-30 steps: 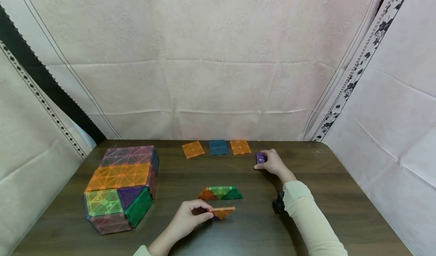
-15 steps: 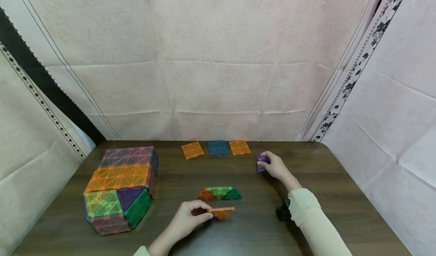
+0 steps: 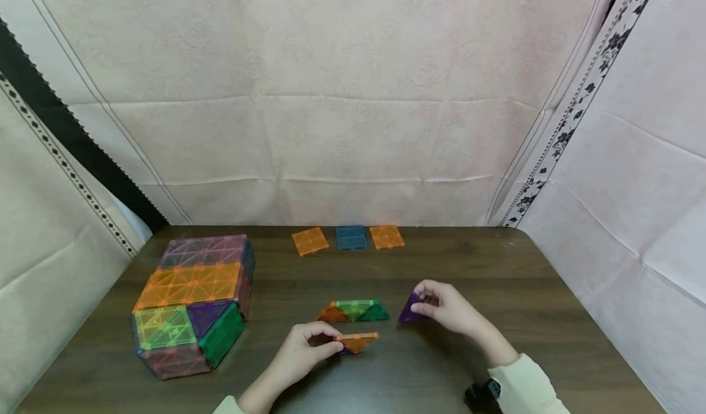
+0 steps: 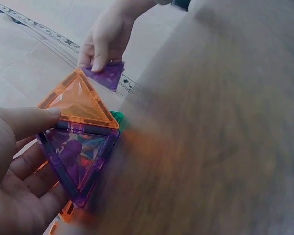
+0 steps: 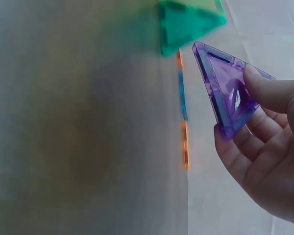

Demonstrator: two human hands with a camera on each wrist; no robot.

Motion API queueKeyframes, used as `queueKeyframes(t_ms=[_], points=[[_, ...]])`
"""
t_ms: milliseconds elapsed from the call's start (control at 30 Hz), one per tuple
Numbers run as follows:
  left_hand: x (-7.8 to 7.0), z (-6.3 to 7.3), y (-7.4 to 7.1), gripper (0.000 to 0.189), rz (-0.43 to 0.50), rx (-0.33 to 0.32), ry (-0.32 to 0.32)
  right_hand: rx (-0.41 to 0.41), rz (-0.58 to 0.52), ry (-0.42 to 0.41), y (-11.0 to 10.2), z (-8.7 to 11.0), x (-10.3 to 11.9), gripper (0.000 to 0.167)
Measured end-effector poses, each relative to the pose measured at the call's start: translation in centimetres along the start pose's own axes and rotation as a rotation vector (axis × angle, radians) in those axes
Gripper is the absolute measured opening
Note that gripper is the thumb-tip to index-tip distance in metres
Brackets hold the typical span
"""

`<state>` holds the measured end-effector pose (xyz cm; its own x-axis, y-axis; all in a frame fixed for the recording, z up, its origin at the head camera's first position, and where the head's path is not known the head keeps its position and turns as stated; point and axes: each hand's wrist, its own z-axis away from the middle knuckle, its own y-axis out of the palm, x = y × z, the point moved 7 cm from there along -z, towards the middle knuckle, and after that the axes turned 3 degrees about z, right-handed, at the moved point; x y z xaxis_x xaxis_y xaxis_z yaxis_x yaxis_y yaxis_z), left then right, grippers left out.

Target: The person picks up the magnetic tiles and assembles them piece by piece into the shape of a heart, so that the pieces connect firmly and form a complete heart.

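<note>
Near the table's front, my left hand point(image 3: 300, 353) grips an orange triangular magnetic tile point(image 4: 78, 100) joined along one edge to a purple triangular magnetic tile point(image 4: 81, 154). The thumb lies over the orange one, with the fingers behind. My right hand point(image 3: 452, 308) pinches another purple triangular magnetic tile point(image 5: 223, 81) between thumb and fingers, to the right of a small built piece. That piece point(image 3: 355, 310) stands just behind the left hand's tiles and shows orange, light green and dark green faces; it touches neither hand.
A large block of joined magnetic tiles point(image 3: 190, 285) stands at the left of the wooden table point(image 3: 287, 279). Along the back edge lie an orange square tile point(image 3: 310, 241), a blue one point(image 3: 351, 238) and another orange one point(image 3: 387, 236). Cloth hangs behind and at both sides.
My right hand has come from the back right toward the front, bringing the purple triangular tile with it. The left hand and its joined tiles have stayed nearly still.
</note>
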<state>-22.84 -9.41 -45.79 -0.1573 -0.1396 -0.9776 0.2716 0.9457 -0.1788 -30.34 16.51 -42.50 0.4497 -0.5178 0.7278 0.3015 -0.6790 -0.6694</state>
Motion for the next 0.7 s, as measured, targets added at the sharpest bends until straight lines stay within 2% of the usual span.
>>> queueKeyframes(t_ms=[167,333,533,700], points=[[0.1,0.0,-0.1,0.012,-0.011,-0.002,-0.009,0.076,-0.045,-0.052,2.3,1.3,1.5,0.012],[0.1,0.0,-0.1,0.012,-0.001,-0.004,-0.016,0.136,-0.088,-0.08,4.5,1.6,2.8,0.015],[-0.2,0.0,0.1,0.013,0.033,-0.004,0.003,0.171,-0.106,-0.059,6.1,1.4,3.8,0.016],[-0.1,0.0,0.0,0.012,0.017,-0.007,0.0,0.18,-0.11,-0.071,6.9,1.2,4.3,0.016]])
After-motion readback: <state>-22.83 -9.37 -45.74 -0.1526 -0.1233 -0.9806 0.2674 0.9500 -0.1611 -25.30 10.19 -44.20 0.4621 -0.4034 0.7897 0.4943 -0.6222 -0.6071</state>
